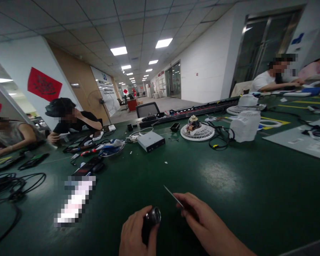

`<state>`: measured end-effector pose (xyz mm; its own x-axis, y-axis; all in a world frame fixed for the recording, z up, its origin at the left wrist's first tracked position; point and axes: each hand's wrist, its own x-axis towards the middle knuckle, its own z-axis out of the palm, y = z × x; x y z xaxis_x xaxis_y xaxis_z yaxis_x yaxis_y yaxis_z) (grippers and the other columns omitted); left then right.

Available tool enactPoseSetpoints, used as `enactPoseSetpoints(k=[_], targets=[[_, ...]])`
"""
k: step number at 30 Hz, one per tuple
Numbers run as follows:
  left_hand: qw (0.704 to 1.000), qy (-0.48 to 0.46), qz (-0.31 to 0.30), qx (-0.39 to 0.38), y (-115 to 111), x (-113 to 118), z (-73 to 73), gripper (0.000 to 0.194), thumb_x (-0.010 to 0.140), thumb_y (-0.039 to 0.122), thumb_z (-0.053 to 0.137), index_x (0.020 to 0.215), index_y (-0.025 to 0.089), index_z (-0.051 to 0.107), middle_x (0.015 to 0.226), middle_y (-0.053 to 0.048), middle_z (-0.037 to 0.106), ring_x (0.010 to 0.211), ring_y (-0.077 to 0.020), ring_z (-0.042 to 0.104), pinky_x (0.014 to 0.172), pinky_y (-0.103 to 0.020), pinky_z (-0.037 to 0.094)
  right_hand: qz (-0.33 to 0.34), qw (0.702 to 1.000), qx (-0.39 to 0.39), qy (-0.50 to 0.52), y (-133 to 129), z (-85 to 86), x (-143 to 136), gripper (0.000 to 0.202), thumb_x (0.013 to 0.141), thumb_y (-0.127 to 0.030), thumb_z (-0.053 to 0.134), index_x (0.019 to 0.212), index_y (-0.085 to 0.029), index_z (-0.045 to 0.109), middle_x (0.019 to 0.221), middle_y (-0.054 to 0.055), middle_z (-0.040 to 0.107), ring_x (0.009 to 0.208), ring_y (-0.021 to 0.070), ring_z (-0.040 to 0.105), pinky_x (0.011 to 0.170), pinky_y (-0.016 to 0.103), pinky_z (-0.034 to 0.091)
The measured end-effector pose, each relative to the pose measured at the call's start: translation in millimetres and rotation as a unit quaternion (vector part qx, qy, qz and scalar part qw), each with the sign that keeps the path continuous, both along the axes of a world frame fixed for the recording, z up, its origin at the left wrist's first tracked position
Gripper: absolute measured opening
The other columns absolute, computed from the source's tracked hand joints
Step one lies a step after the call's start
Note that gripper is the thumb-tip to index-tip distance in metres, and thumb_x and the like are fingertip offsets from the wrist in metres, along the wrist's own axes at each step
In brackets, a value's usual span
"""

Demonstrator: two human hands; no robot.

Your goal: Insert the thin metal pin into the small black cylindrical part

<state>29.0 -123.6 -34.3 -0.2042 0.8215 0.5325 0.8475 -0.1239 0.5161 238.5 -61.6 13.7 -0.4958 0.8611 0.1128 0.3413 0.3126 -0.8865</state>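
My left hand (134, 231) is wrapped round a dark cylinder (153, 217) with a shiny metal rim at its upper end, just above the green table (160, 170). Its exact kind I cannot make out. To the right, my right hand (202, 218) pinches a thin, flat, pale piece (173, 195) between thumb and fingers. That piece is seen nearly edge-on and points up and left, its far tip free. The two hands are apart, and the cylinder and the thin piece do not touch.
Beyond my hands lie a disc drive (150, 142), a white fan grille (197, 132) with a motor and a white housing (244, 126). Black cables (18, 186) and a blurred-out bright screen (76, 202) are at left. A person (72, 119) sits across the table.
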Motion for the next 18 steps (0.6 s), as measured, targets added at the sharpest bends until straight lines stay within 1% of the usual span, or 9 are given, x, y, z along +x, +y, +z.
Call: enactPoseSetpoints(k=[2, 3, 6, 8, 12, 15, 18], targets=[[1.000, -0.010, 0.004, -0.016, 0, -1, 1.7, 0.027, 0.083, 0.034, 0.058, 0.106, 0.025, 0.066, 0.102, -0.007, 0.072, 0.093, -0.0270, 0.066, 0.083, -0.044, 0.054, 0.041, 0.999, 0.023, -0.026, 0, 0.6, 2, 0.037, 0.091, -0.019, 0.045, 0.124, -0.026, 0.062, 0.104, 0.006, 0.065, 0.092, 0.0181, 0.062, 0.083, 0.030, 0.050], [1.000, -0.016, 0.007, -0.024, -1, -1, 2.6, 0.027, 0.081, 0.034, 0.059, 0.106, 0.025, 0.066, 0.101, -0.007, 0.072, 0.094, -0.0272, 0.066, 0.083, -0.045, 0.054, 0.048, 0.998, 0.039, -0.034, -1, 0.2, 4, 0.036, 0.092, -0.020, 0.045, 0.122, -0.027, 0.063, 0.104, 0.005, 0.066, 0.091, 0.0177, 0.063, 0.082, 0.029, 0.050], [0.998, -0.029, 0.030, -0.042, -1, -1, 5.0, 0.028, 0.080, 0.034, 0.060, 0.106, 0.026, 0.066, 0.102, -0.006, 0.072, 0.095, -0.0282, 0.066, 0.083, -0.047, 0.053, 0.030, 0.995, 0.077, -0.047, -2, -2.9, 11, 0.031, 0.094, -0.025, 0.046, 0.116, -0.030, 0.067, 0.102, 0.004, 0.068, 0.090, 0.0172, 0.064, 0.081, 0.028, 0.050], [0.998, -0.030, 0.035, -0.045, -2, -1, 5.9, 0.028, 0.080, 0.035, 0.061, 0.107, 0.026, 0.066, 0.103, -0.006, 0.072, 0.095, -0.0282, 0.066, 0.084, -0.048, 0.052, 0.039, 0.995, 0.072, -0.052, -1, -4.4, 15, 0.029, 0.095, -0.026, 0.047, 0.112, -0.030, 0.070, 0.097, 0.003, 0.069, 0.087, 0.0166, 0.064, 0.078, 0.027, 0.050], [0.999, -0.010, -0.006, -0.041, -3, -1, 5.4, 0.027, 0.081, 0.035, 0.061, 0.106, 0.028, 0.067, 0.102, -0.005, 0.073, 0.094, -0.0272, 0.066, 0.087, -0.047, 0.052, 0.043, 0.996, 0.067, -0.049, 0, -4.3, 16, 0.028, 0.094, -0.025, 0.048, 0.110, -0.030, 0.071, 0.096, 0.003, 0.069, 0.085, 0.0160, 0.064, 0.077, 0.027, 0.050], [0.999, 0.003, -0.032, -0.040, -3, -1, 5.4, 0.026, 0.081, 0.036, 0.062, 0.106, 0.029, 0.067, 0.101, -0.005, 0.073, 0.094, -0.0271, 0.066, 0.087, -0.046, 0.052, 0.045, 0.993, 0.091, -0.058, -1, -5.5, 15, 0.030, 0.094, -0.022, 0.047, 0.111, -0.030, 0.070, 0.100, 0.003, 0.069, 0.090, 0.0166, 0.063, 0.079, 0.028, 0.050], [0.999, 0.012, -0.041, -0.033, -3, -1, 6.7, 0.026, 0.082, 0.037, 0.061, 0.107, 0.030, 0.067, 0.099, -0.004, 0.073, 0.091, -0.0262, 0.066, 0.084, -0.044, 0.053, 0.042, 0.988, 0.126, -0.080, -4, -6.8, 15, 0.032, 0.094, -0.020, 0.045, 0.111, -0.030, 0.070, 0.103, 0.004, 0.069, 0.094, 0.0182, 0.061, 0.082, 0.029, 0.049]])
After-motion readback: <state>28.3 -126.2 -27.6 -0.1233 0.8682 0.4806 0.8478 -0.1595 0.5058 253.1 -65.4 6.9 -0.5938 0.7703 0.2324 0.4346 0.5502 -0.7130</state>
